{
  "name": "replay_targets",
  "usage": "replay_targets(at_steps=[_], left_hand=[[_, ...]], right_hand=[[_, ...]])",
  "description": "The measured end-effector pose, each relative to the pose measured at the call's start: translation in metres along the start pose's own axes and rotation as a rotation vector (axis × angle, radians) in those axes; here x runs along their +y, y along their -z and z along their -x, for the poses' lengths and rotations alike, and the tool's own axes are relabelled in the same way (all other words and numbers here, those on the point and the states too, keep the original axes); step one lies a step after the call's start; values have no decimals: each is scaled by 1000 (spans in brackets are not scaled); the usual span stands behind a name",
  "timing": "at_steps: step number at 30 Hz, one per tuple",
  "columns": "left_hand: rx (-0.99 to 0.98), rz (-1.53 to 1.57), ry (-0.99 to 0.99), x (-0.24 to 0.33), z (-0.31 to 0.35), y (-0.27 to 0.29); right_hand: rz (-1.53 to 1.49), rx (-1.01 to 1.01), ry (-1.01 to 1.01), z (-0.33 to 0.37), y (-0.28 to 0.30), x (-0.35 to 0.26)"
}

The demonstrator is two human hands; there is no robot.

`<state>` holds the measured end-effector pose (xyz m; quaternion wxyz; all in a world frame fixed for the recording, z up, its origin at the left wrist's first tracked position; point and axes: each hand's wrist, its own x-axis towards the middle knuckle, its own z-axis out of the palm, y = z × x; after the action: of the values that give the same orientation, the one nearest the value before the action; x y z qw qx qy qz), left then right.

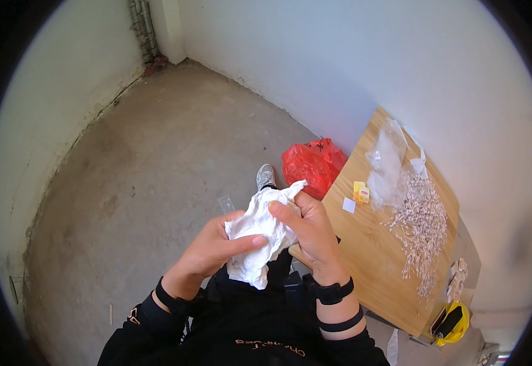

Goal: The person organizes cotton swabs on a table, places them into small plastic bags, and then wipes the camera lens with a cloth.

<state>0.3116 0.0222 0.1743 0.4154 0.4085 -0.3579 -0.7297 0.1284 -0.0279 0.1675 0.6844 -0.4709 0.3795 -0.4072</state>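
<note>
Between my two hands, in front of my body, is a crumpled white sheet (257, 226); whether it is paper or cloth I cannot tell. My left hand (217, 247) grips its left side, thumb lying across the front. At the upper right of the sheet, my right hand (311, 232) pinches it with the thumb on top and the fingers curled behind. The sheet's lower end hangs loose over my black clothing. Behind it, my grey shoe (266, 177) shows on the floor.
A wooden table (366, 250) at right holds a heap of thin white sticks (421, 219), a clear plastic bag (388, 161), a yellow box (361, 192) and a white card (349, 205). Beside it stand a red plastic bag (314, 165) and a yellow bag (458, 328). Pipes (144, 30) run up the far corner.
</note>
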Motion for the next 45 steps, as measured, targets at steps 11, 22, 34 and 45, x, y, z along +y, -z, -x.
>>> replay_targets(at_steps=[11,22,34,45], left_hand=[[241,27,-255,-7,-2,13],[50,195,-162,33,6,-5],[-214,-78,-1003,86,77,-77],[19,115,-1280,38,61,-138]], right_hand=[[-452,-28,7,8,4,-1],[-387,-69,109,18,-4,-36],[81,-472,1084,85,-33,-127],[-472,136,796,109,-116,-87]])
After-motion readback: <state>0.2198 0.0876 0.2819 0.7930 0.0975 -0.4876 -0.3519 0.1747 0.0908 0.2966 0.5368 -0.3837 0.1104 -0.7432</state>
